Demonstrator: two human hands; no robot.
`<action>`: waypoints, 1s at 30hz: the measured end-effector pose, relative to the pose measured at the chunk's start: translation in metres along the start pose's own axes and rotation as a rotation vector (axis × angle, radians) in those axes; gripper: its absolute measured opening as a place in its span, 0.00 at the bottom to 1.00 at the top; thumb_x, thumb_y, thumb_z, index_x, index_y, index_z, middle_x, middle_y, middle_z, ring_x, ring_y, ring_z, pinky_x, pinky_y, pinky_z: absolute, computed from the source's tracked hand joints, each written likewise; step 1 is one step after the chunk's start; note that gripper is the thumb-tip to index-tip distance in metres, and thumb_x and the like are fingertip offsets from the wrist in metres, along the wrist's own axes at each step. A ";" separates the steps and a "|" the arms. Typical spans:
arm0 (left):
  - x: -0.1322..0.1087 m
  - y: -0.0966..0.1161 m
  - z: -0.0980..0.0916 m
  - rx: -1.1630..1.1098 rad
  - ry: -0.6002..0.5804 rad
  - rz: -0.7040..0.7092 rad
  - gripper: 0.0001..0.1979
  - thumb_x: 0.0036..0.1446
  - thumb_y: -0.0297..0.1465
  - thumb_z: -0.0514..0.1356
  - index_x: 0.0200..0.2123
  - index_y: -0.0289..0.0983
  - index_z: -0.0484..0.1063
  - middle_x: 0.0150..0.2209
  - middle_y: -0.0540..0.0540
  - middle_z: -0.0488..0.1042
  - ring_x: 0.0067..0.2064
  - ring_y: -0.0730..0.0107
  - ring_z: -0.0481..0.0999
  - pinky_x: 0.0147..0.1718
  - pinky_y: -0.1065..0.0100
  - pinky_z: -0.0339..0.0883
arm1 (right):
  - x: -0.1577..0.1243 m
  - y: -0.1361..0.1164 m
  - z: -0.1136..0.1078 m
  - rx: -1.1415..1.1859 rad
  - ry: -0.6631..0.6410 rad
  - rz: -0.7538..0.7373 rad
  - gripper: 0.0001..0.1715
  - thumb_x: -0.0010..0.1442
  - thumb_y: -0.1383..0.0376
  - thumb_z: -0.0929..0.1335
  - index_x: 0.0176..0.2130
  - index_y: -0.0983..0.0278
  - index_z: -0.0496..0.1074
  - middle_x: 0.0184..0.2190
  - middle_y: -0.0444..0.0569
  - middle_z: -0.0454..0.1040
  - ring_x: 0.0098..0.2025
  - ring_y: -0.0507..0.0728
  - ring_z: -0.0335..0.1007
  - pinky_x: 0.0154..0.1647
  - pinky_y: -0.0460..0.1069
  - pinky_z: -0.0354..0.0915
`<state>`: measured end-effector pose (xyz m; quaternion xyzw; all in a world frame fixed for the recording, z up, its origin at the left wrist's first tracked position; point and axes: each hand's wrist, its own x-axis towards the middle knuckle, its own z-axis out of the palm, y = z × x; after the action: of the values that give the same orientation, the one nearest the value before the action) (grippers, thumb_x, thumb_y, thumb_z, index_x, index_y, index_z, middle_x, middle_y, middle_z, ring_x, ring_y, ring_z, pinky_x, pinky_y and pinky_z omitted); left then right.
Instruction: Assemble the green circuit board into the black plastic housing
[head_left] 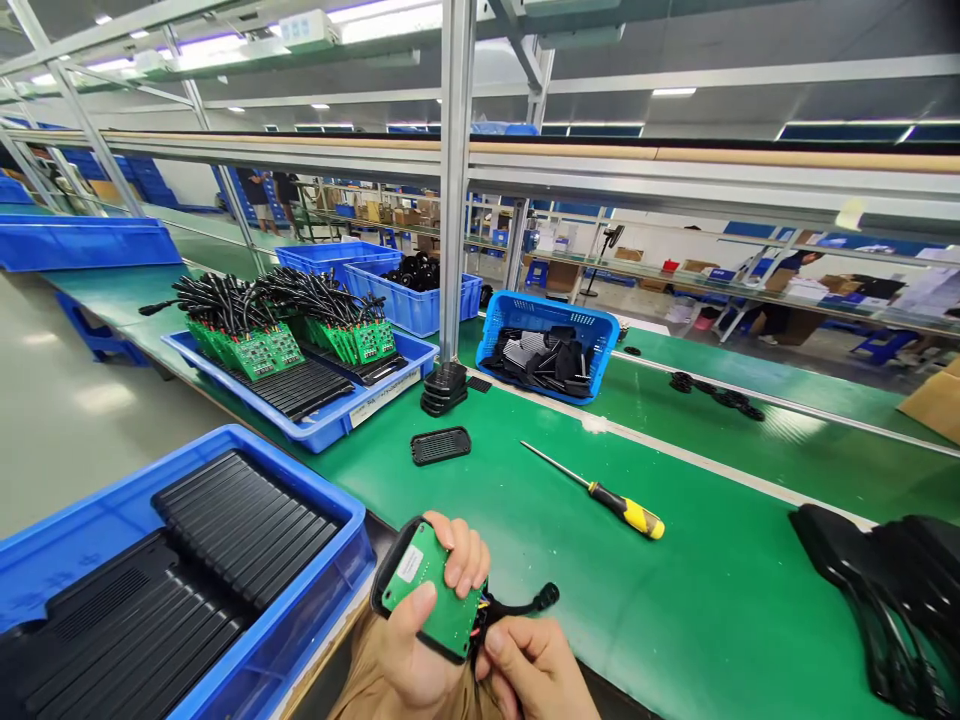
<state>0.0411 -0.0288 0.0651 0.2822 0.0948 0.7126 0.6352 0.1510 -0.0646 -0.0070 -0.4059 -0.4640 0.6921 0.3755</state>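
Near the front edge of the bench, my left hand [427, 620] is wrapped round a black plastic housing with a green circuit board [436, 572] in it. A white label sits on the board, and my thumb presses on its face. At the board's lower right end, my right hand [536, 665] pinches the black cable [517, 606] where thin coloured wires leave the board. The cable's round connector sticks out to the right. My fingers partly hide the wires. Beyond my hands, a screwdriver [626, 508] with a yellow and black handle lies on the green bench.
A black cover [441, 446] and a stack of black parts [444, 388] lie ahead. Blue trays hold black housings [247, 515] and wired circuit boards [259, 350] at left. A blue basket [600, 330] of black pieces stands by the metal post [454, 200]. Black cabled units [877, 580] lie right.
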 end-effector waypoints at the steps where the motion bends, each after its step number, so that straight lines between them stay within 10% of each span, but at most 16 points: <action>1: -0.002 0.000 -0.002 0.050 -0.034 0.009 0.14 0.50 0.39 0.63 0.36 0.38 0.66 0.26 0.50 0.55 0.28 0.70 0.54 0.29 0.65 0.54 | 0.001 0.000 0.001 0.006 0.002 0.022 0.37 0.55 0.35 0.65 0.27 0.67 0.71 0.10 0.38 0.58 0.11 0.44 0.45 0.14 0.42 0.46; 7: -0.007 0.001 -0.008 0.149 -0.110 -0.049 0.14 0.51 0.39 0.63 0.38 0.38 0.68 0.28 0.48 0.58 0.30 0.67 0.58 0.31 0.63 0.57 | -0.003 -0.008 -0.006 -0.054 0.037 0.066 0.33 0.57 0.39 0.67 0.28 0.66 0.72 0.18 0.48 0.73 0.17 0.50 0.65 0.17 0.43 0.56; 13: 0.008 0.005 -0.004 -0.228 0.110 -0.164 0.12 0.55 0.37 0.60 0.38 0.35 0.68 0.27 0.53 0.51 0.26 0.75 0.51 0.28 0.68 0.55 | -0.017 -0.029 -0.023 -0.965 0.385 -0.766 0.06 0.61 0.65 0.70 0.41 0.60 0.73 0.33 0.47 0.78 0.33 0.56 0.73 0.36 0.48 0.68; 17: 0.006 0.004 -0.007 -0.297 0.144 -0.224 0.12 0.55 0.36 0.60 0.38 0.34 0.68 0.27 0.53 0.51 0.27 0.76 0.52 0.28 0.69 0.56 | -0.014 -0.031 -0.022 -0.915 0.315 -0.703 0.09 0.63 0.63 0.68 0.43 0.61 0.67 0.29 0.44 0.73 0.29 0.52 0.70 0.29 0.44 0.68; 23: -0.001 0.001 -0.007 -0.311 0.161 -0.305 0.11 0.55 0.35 0.61 0.37 0.34 0.68 0.27 0.53 0.50 0.26 0.76 0.51 0.28 0.69 0.56 | -0.008 -0.044 -0.026 -0.944 0.341 -1.015 0.04 0.65 0.65 0.68 0.36 0.62 0.69 0.26 0.45 0.74 0.26 0.52 0.67 0.28 0.46 0.63; 30: -0.005 -0.001 -0.002 -0.307 0.124 -0.248 0.11 0.55 0.37 0.61 0.36 0.35 0.67 0.26 0.53 0.50 0.25 0.76 0.50 0.27 0.69 0.56 | -0.003 -0.027 -0.023 -0.201 0.337 -0.252 0.24 0.48 0.47 0.77 0.25 0.64 0.74 0.18 0.43 0.70 0.20 0.50 0.62 0.22 0.44 0.58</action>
<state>0.0409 -0.0325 0.0614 0.1238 0.0581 0.6511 0.7466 0.1774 -0.0518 0.0140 -0.4898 -0.5084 0.5124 0.4889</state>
